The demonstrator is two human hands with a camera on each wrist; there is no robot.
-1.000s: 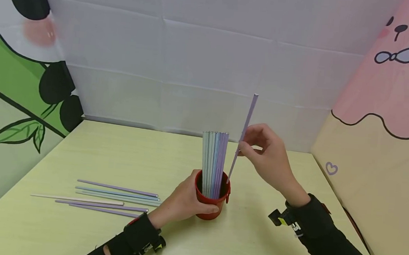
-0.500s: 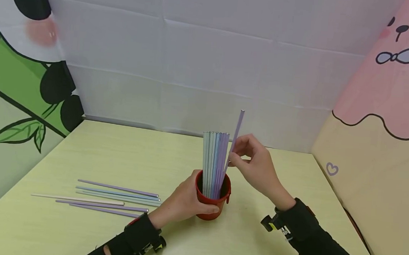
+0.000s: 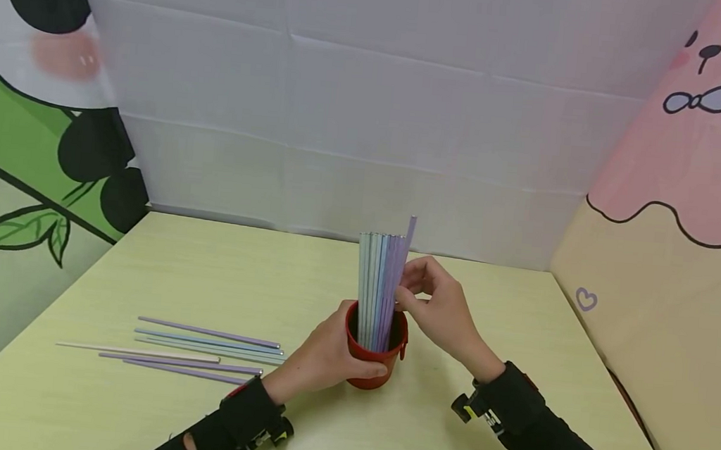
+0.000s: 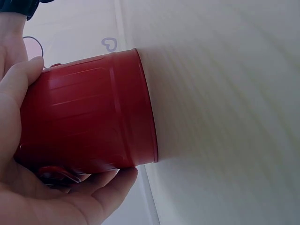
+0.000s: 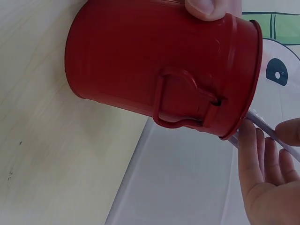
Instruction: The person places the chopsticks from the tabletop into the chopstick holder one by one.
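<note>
A small red metal bucket with side handles stands upright on the table. My left hand grips it from the left, thumb across the front; the bucket wall fills much of the left wrist view. Inside stands a bundle of pastel straws, green, blue and purple. At the bundle's right side my right hand pinches a purple straw, its top higher than the others. In the right wrist view this straw runs in past the bucket's rim between thumb and fingers.
Left of the bucket, several loose straws lie roughly parallel on the pale yellow table: purple, blue, green and a whitish straw. A white sheet hangs behind the table. Printed cartoon panels stand at both sides.
My right hand has moved down and left, lowering the purple straw into the bucket against the bundle. The left hand and bucket have stayed in place.
</note>
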